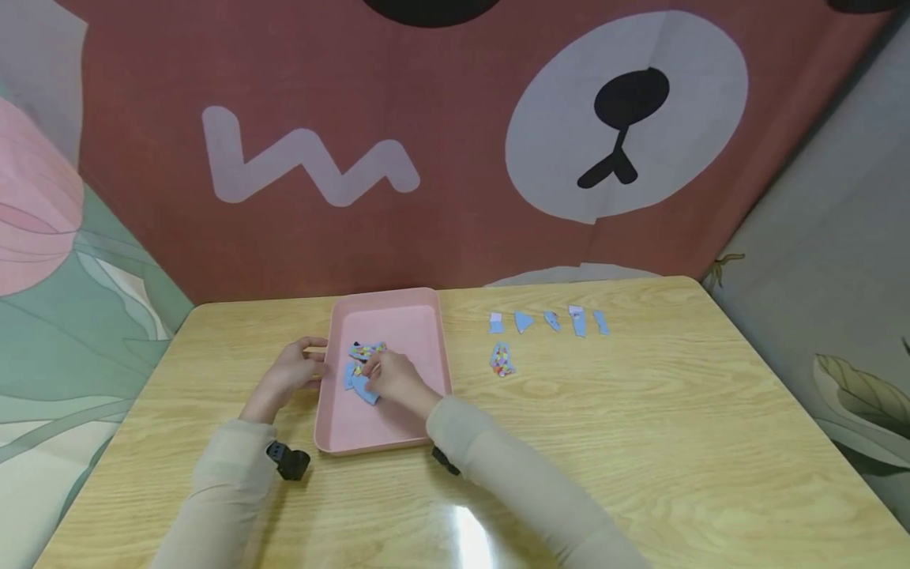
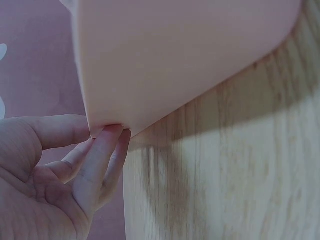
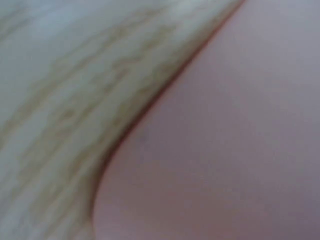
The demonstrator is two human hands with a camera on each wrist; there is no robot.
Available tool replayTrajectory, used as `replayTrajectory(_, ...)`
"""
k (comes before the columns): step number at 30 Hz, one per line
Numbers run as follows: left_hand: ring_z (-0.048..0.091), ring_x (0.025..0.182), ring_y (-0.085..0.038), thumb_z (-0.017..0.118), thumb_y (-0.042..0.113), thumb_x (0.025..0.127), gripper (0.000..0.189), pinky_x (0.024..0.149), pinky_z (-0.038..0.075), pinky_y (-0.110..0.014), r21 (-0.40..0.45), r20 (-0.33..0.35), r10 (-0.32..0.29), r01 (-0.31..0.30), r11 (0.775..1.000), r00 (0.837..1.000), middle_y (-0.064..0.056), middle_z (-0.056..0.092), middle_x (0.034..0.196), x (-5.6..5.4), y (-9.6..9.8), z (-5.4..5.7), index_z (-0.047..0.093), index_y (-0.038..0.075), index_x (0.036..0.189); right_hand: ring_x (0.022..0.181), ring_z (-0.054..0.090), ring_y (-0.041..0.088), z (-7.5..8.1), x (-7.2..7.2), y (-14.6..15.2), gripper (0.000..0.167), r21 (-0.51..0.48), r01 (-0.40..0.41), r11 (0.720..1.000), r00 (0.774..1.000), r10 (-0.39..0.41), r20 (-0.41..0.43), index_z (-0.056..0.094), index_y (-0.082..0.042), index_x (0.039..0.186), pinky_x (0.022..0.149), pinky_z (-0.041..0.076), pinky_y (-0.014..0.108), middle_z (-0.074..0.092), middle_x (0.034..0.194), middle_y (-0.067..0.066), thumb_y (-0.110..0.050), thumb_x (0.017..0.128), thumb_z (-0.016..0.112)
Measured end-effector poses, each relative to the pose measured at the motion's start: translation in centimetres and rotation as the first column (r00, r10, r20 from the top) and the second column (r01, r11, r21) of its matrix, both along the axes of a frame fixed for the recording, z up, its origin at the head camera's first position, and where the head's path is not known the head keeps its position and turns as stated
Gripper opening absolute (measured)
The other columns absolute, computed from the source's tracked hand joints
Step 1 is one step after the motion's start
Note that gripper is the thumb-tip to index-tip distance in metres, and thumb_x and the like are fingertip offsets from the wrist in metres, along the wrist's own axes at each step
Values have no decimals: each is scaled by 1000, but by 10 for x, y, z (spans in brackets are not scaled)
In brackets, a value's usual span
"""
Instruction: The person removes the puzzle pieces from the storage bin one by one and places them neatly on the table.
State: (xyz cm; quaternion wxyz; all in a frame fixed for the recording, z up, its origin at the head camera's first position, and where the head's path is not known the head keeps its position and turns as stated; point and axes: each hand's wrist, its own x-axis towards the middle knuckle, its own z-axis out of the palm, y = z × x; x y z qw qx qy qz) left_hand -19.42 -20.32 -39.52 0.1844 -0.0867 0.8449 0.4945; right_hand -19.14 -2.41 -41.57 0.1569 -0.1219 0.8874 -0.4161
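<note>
A shallow pink tray lies on the wooden table. My left hand is at its left side; in the left wrist view the fairly straight fingers touch the tray's outer wall near an edge. Over the tray, my right hand reaches in and its fingertips pinch among the flat, irregular puzzle pieces; the exact piece is partly hidden by the fingers. Blue pieces and a multicoloured piece lie beside those fingertips. The right wrist view shows only blurred tray wall and table.
Right of the tray, several small blue pieces lie in a row along the table's far side. Below that row lies a multicoloured piece. A red-brown curtain with a printed animal face hangs behind the wooden table.
</note>
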Motion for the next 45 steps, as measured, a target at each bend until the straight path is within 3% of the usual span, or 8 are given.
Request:
replayTrajectory(10,58,113,-33,50,0,91,58,83,57,-36,1,-14,-4,4,1000,1000,-33,44,137,0,-2,-1,27,-7,144,66,53,12,17,-6,22,25,-148,57,987,993,-40,112,70,-3,107,54,46,17,61,86,5,0,83,66)
replayTrajectory(17,56,115,-35,51,1,91,59,82,57,-34,-1,-8,-3,3,1000,1000,-32,43,138,-1,-1,-1,27,-6,145,72,51,9,35,-6,39,26,-201,42,979,995,-22,101,67,0,109,70,57,29,58,87,4,1,83,64)
replayTrajectory(22,55,117,-36,51,1,91,59,81,57,-33,-7,-5,-2,2,1000,1000,-32,43,138,-1,-1,0,27,-5,145,71,51,9,43,-8,55,31,-219,28,975,994,-3,111,64,1,116,69,56,25,53,83,2,1,84,61)
replayTrajectory(29,54,118,-36,51,1,91,59,83,57,-35,-6,-2,-1,1,1000,1000,-32,42,139,-2,0,1,27,-5,145,72,49,12,43,-14,80,40,-235,37,971,988,-1,152,58,-4,126,78,57,35,49,83,2,2,86,57)
replayTrajectory(36,55,117,-37,52,0,91,60,84,57,-36,10,2,-6,6,1000,1000,-33,41,140,0,1,2,26,-5,145,78,47,11,40,-15,103,42,-280,60,958,982,-7,187,54,-1,129,76,57,28,45,88,1,2,87,56)
replayTrajectory(45,55,117,-37,51,0,91,60,83,57,-35,7,0,-10,10,1000,1000,-33,41,140,2,0,2,26,-6,145,78,48,11,40,-18,129,48,-300,71,951,972,2,236,46,-2,138,94,53,44,42,88,0,0,90,55)
